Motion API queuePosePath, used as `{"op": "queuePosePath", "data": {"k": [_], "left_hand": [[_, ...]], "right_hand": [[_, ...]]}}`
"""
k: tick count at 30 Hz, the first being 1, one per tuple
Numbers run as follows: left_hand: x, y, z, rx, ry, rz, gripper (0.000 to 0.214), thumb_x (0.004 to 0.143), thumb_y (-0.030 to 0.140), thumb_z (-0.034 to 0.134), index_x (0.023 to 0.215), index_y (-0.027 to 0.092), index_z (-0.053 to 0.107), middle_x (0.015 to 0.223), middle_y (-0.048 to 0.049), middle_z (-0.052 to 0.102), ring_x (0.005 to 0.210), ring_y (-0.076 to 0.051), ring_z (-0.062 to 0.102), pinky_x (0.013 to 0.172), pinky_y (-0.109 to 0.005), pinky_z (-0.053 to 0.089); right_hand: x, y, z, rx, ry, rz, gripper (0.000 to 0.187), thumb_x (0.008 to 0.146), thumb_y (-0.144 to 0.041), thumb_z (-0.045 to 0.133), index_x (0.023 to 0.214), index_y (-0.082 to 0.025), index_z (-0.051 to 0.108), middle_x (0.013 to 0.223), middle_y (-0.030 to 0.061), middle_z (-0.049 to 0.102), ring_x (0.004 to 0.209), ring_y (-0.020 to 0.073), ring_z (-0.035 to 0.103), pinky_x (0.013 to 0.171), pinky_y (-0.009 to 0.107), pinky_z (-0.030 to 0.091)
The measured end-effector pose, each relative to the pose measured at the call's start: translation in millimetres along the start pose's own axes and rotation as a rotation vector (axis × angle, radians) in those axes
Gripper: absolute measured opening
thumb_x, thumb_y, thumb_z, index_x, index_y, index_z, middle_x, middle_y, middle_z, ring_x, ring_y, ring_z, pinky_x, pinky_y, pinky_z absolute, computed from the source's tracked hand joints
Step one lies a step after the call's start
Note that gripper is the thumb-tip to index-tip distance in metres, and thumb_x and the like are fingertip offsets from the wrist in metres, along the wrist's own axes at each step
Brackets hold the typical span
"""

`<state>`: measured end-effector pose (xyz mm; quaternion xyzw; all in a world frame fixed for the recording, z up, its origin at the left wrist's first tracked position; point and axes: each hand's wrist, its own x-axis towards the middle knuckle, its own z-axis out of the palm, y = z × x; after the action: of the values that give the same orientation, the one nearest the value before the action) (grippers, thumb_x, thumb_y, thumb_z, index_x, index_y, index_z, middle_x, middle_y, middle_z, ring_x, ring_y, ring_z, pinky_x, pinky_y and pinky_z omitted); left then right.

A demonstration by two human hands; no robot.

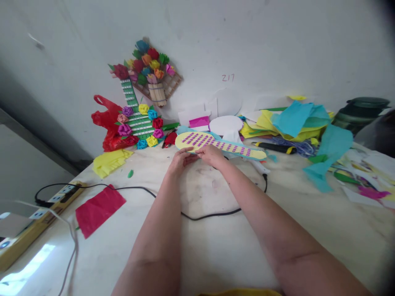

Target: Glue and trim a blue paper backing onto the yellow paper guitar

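Note:
A yellow guitar-shaped paper cutout (224, 144) with rows of purple strips and a light blue edge is held above the back of the table. My left hand (181, 161) has its fingers closed on the lower edge of its wide end. Beside it, my right hand (212, 156) pinches the same edge near the middle, the two hands almost touching. The narrow end of the cutout points right. Behind it lie a white paper oval (226, 124) and a magenta paper piece (199, 122). A glue gun (260, 167) with a black cord is partly hidden under the narrow end.
A green guitar decorated with paper flowers (140, 120) leans at the back left beside a red plastic bag (108, 119). Red crepe paper (100, 210) and a power strip (46, 216) lie left. A utility knife (275, 148) and blue crepe paper (300, 118) are right. A black cord crosses the table.

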<state>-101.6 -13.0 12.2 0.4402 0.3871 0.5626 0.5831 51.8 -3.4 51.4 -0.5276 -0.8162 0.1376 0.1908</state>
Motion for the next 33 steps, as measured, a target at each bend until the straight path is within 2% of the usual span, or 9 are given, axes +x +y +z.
{"op": "queuePosePath", "data": {"k": [9,19,22,25,28,33], "left_hand": [[-4,0,-0.3,0.006,-0.047,0.0,0.033,0.068,0.01,0.054,0.101,0.011,0.053,0.074,-0.01,0.068,0.074,-0.019,0.066,0.084,-0.038,0.046],[2,-5,-0.8,0.014,0.036,0.015,0.028,0.065,0.011,0.056,0.093,0.011,0.057,0.071,-0.0094,0.068,0.071,-0.02,0.066,0.08,-0.038,0.048],[2,-4,-1.6,0.011,0.065,0.045,0.028,0.064,0.013,0.056,0.092,0.01,0.058,0.07,-0.0106,0.068,0.071,-0.022,0.066,0.078,-0.04,0.049],[0,-2,-2.6,0.013,0.096,0.065,0.029,0.062,0.013,0.056,0.09,0.008,0.059,0.071,-0.0118,0.068,0.071,-0.024,0.066,0.077,-0.041,0.049],[0,-1,-3.5,0.017,0.105,0.061,0.028,0.062,0.013,0.056,0.089,0.008,0.059,0.07,-0.0122,0.068,0.072,-0.026,0.066,0.077,-0.042,0.049],[0,-1,-4.4,0.032,0.124,0.075,0.03,0.064,0.015,0.054,0.092,0.007,0.059,0.066,-0.0095,0.067,0.07,-0.025,0.066,0.076,-0.042,0.049]], "right_hand": [[1,2,1,0.002,0.003,-0.01,0.029,0.079,-0.03,0.051,0.103,-0.031,0.066,0.108,0.0018,0.064,0.098,0.0217,0.057,0.08,0.031,0.043],[4,4,0,0.063,-0.004,-0.024,0.03,0.076,-0.027,0.053,0.103,-0.029,0.066,0.106,0.0016,0.065,0.096,0.0195,0.057,0.079,0.029,0.043],[4,10,-4,0.182,-0.074,-0.031,0.033,0.076,-0.023,0.053,0.107,-0.024,0.064,0.094,0.0026,0.068,0.081,0.0159,0.059,0.071,0.026,0.044],[1,17,-12,0.337,-0.193,-0.013,0.043,0.078,-0.022,0.051,0.121,-0.021,0.053,0.082,0.0028,0.068,0.061,0.0112,0.054,0.057,0.024,0.044],[-3,22,-20,0.433,-0.248,-0.046,0.051,0.079,-0.023,0.051,0.129,-0.018,0.044,0.081,0.0041,0.067,0.056,0.0087,0.048,0.05,0.021,0.041],[-6,28,-24,0.49,-0.319,-0.109,0.052,0.079,-0.018,0.05,0.131,-0.017,0.042,0.082,0.0059,0.067,0.052,0.0059,0.044,0.043,0.017,0.034]]}}
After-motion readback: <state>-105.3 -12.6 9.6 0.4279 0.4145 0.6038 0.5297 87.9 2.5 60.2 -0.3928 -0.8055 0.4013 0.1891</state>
